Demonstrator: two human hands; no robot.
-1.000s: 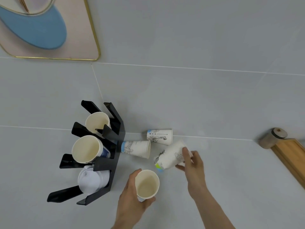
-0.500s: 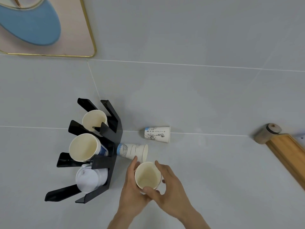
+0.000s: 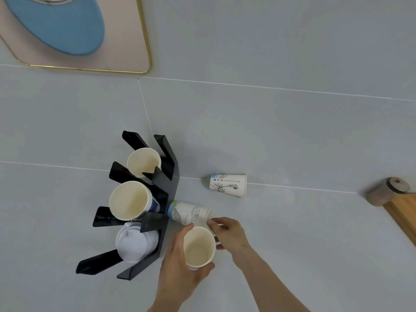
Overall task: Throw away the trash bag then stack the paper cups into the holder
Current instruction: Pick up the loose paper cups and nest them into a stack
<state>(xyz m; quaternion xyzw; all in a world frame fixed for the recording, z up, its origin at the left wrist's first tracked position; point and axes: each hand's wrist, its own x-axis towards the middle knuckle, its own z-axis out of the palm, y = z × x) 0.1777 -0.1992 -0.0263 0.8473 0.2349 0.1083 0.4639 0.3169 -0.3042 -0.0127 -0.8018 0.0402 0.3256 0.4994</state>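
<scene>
The left hand (image 3: 180, 264) is wrapped around an upright paper cup (image 3: 198, 247), thumb on the near side of the rim and fingers round the far side, so its grip is clamped on that cup with the open mouth facing up; the cup stands just right of the black holder (image 3: 166, 199), near the table's front edge; the right hand (image 3: 229, 233) reaches in from the right, its fingertips (image 3: 212, 221) pinched at the rim of a printed cup (image 3: 189, 213) lying on its side, whose base touches or nearly touches the holder's right face; whether that pinch has truly closed on the rim I cannot tell; this lying cup sits directly behind the held one, just beside it; a second printed cup (image 3: 228, 184) lies on its side farther right and back, apart from both hands; the holder already carries two cup stacks (image 3: 130, 200) in its upper slots and white lids (image 3: 135, 245) in the lowest; a wooden tray (image 3: 403, 215) with a small jar (image 3: 385, 191) sits at the table's right edge.
</scene>
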